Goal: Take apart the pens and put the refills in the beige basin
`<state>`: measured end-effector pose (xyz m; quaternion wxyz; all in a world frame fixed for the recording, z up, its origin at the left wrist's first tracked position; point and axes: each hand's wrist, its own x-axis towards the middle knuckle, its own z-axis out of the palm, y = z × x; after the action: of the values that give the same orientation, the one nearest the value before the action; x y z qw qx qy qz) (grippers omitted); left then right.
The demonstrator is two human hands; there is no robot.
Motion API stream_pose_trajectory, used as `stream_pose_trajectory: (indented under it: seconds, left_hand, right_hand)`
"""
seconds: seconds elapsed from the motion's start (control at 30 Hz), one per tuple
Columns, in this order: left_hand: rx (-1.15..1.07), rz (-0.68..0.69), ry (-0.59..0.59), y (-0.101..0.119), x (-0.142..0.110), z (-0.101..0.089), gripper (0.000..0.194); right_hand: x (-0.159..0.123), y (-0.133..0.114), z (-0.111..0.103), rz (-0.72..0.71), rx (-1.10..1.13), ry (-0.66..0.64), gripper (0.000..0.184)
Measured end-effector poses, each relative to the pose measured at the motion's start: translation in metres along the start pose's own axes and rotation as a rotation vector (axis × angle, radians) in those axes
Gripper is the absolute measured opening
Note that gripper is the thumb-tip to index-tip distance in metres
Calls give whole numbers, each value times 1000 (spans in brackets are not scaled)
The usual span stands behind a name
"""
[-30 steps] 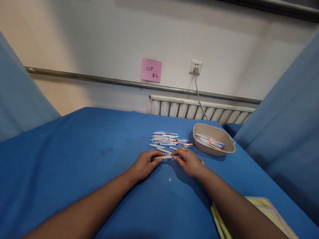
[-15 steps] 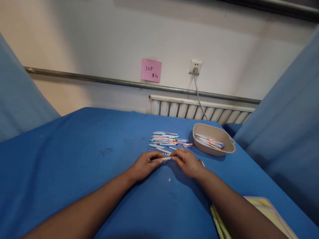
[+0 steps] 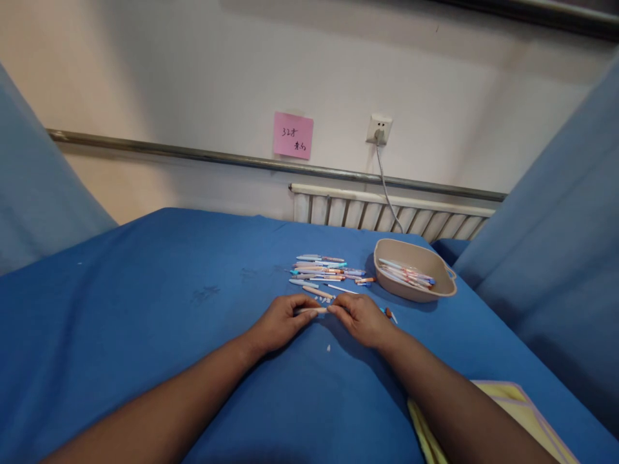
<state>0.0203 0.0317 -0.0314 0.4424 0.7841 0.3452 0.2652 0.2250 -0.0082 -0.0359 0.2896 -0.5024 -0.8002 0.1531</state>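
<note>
My left hand (image 3: pixel 280 320) is closed around a pale peach pen barrel (image 3: pixel 317 310), which lies roughly level just above the blue cloth. At the barrel's right end, the fingertips of my right hand (image 3: pixel 362 317) are pinched together; any small part between them is hidden. Just beyond my hands lie small white bits (image 3: pixel 323 299), a peach pen (image 3: pixel 316 292) and a thin white stick like a refill (image 3: pixel 341 289). Farther back is a loose pile of several pens (image 3: pixel 319 270). One white bit (image 3: pixel 329 348) sits nearer to me.
A beige plastic basin (image 3: pixel 416 296) holding several pens (image 3: pixel 406 274) stands at the right. Small brown and white parts (image 3: pixel 389 314) lie beside my right wrist. A yellow cloth (image 3: pixel 517 403) is under my right forearm. Behind are a radiator (image 3: pixel 353 209) and a plugged-in cable (image 3: pixel 384 183).
My right hand has shifted slightly left, its fingertips now at the barrel's end. The refill behind it shows more fully. My left hand has barely moved.
</note>
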Motion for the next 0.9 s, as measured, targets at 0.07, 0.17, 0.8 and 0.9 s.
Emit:
stream_pose_trajectory:
  seconds: [0.07, 0.17, 0.8, 0.9]
  left_hand:
    - [-4, -1, -8, 0, 0, 1, 23]
    - [-12, 6, -9, 0, 0, 1, 23]
    - [59, 54, -2, 5, -2, 0, 21]
    - [60, 67, -5, 6, -2, 0, 22]
  right_hand:
    - [-1, 0, 1, 8, 30, 5, 15]
    - [-1, -2, 2, 4, 62, 31, 17]
    - [0, -5, -2, 21, 25, -44, 18]
    - [0, -6, -1, 41, 41, -33, 17]
